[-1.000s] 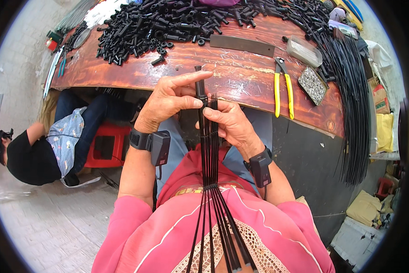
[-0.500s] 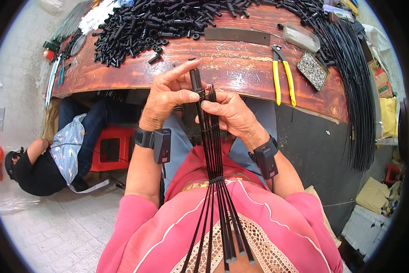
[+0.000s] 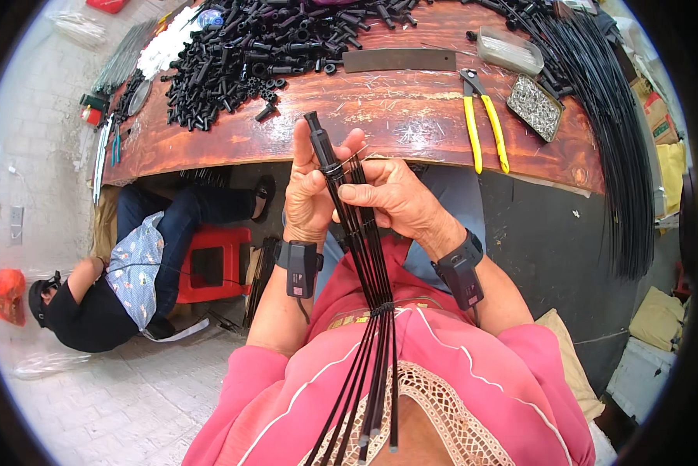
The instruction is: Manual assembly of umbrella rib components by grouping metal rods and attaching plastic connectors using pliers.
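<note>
Between my hands is a folded black umbrella frame (image 3: 362, 256): thin ribs bunched together, leading up to a black plastic tube (image 3: 322, 147) that tilts to the left. My left hand (image 3: 309, 198) is against the left side of the tube, its thumb in front and raised fingertips showing behind. With the thumb across the front, my right hand (image 3: 399, 198) grips the ribs just below the collar; its other fingers are partly hidden behind them. Lower down, a dark band (image 3: 381, 309) gathers the ribs, and their ends fan out before my chest.
On the wooden table (image 3: 349, 105) lie a heap of black plastic fittings (image 3: 263, 54), a flat metal bar (image 3: 399, 60), yellow-handled pliers (image 3: 473, 116), a tray of small metal parts (image 3: 535, 109) and a clear box (image 3: 510, 50). Black rods (image 3: 621, 155) overhang the right edge. Another person (image 3: 93, 287) is at left.
The tube's top has tipped further left. My left hand has turned, its fingers now pointing up behind the tube. My right hand stays on the ribs. The whole view has shifted slightly.
</note>
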{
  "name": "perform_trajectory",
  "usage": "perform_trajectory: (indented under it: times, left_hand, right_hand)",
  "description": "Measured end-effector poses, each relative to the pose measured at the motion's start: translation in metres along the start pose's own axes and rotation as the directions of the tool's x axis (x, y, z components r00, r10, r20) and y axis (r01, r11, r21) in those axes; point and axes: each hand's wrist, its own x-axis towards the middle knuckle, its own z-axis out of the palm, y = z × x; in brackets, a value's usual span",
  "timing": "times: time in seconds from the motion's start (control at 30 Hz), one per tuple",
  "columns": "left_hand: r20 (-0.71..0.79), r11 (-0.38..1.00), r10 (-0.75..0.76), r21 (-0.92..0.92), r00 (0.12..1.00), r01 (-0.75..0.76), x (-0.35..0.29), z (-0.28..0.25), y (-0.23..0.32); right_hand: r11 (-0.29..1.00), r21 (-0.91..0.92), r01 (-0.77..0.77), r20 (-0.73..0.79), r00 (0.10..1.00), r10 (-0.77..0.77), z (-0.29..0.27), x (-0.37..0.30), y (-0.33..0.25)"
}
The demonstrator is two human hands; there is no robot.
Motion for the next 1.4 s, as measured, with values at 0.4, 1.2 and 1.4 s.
perform_trajectory:
  times: [0.4, 1.2, 1.4]
  left_hand:
    - [0.006, 0.998, -0.005, -0.065, 1.0, 0.006, 0.005, 0.008, -0.01]
    - [0.15, 0.817, -0.19, 0.572, 0.97, 0.071, -0.053, 0.157, 0.061]
    - [-0.355, 0.539, 0.312, 0.83, 0.881, 0.144, -0.02, 0.131, 0.041]
  right_hand:
    - [1.0, 0.01, -0.006, 0.049, 0.999, 0.006, -0.006, 0.003, 0.003]
    - [0.999, 0.019, 0.03, -0.021, 0.999, -0.029, -0.012, 0.011, -0.001]
    - [0.965, -0.161, 0.206, -0.097, 0.97, -0.223, 0.012, 0.006, -0.023]
